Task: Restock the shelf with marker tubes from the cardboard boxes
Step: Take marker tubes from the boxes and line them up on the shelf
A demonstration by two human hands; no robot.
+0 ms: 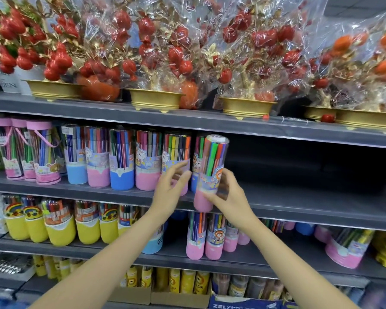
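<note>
Marker tube [211,172] in right hand [227,195]

a clear marker tube [211,172] with a pink base, tilted slightly, at the grey shelf [299,204] edge beside a standing row [129,159].

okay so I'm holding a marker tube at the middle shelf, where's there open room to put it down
The middle shelf is bare to the right of the pink-based tube in your right hand, out to the frame edge. Left of your left hand it is crowded: the row of marker tubes stands side by side, and the pink-lidded tubes fill the far left.
</note>
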